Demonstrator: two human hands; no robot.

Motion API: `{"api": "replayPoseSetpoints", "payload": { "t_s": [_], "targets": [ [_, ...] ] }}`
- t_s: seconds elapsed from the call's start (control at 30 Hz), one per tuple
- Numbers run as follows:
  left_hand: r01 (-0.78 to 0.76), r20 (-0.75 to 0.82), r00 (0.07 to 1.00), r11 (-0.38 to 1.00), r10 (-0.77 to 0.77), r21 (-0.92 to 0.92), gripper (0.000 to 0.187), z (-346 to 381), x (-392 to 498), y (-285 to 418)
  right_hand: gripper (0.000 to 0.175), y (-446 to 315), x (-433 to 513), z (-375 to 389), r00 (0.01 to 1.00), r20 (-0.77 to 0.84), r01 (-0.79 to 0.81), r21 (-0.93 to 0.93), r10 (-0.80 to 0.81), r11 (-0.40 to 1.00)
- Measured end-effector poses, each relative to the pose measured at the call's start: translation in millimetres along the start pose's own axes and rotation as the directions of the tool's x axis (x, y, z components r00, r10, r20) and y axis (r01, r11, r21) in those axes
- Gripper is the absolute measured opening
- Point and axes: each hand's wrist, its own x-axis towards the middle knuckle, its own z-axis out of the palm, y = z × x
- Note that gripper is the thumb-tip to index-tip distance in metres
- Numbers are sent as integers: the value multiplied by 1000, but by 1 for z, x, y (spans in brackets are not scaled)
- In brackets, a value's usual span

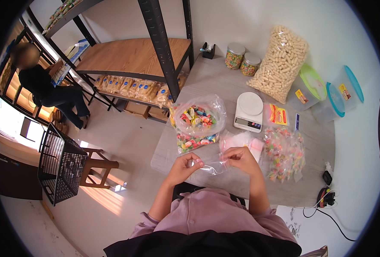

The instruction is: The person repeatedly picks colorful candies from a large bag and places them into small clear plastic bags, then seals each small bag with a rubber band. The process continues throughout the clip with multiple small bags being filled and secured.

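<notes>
Between my two hands a clear plastic bag [212, 167] is stretched near the table's front edge. My left hand [186, 167] pinches one side of it between thumb and fingers. The other side is gripped by my right hand [240, 160]. Just beyond lies a stack of clear and pinkish plastic bags [241, 141], partly hidden by my right hand. A large open bag of wrapped candies [198, 117] stands to the left. On the right, several filled candy packets [283, 154] lie in a pile. Behind the stack sits a white digital kitchen scale [249, 110].
A large bag of puffed snacks [278, 64], lidded plastic containers [309, 86] and two candy jars [235, 56] line the wall. A metal-framed shelf [135, 57] borders the table's left. A power strip [323, 197] lies at the right edge. Another person [45, 80] sits beyond a black basket [63, 163].
</notes>
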Motion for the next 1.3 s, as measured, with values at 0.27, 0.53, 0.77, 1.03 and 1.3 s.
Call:
{"api": "replayPoseSetpoints", "payload": {
  "t_s": [0.27,0.53,0.77,1.03,1.3],
  "targets": [
    [-70,-133,978,858,158,508,33,-3,2,19,19,10,13,-2,975,-22,208,-279,-223,938],
    [-339,75,909,622,409,706,66,30,2,31,19,3,15,31,987,-23,130,-469,-160,873],
    [-262,36,946,689,323,676,56,29,-1,18,20,10,18,35,985,52,168,-492,-164,854],
    [-212,-100,919,692,382,691,42,15,-5,-1,14,0,40,33,959,47,267,-496,-281,827],
    [-114,-242,909,762,339,637,36,2,-5,6,17,0,144,6,920,-66,242,-681,-387,691]
  ]
}}
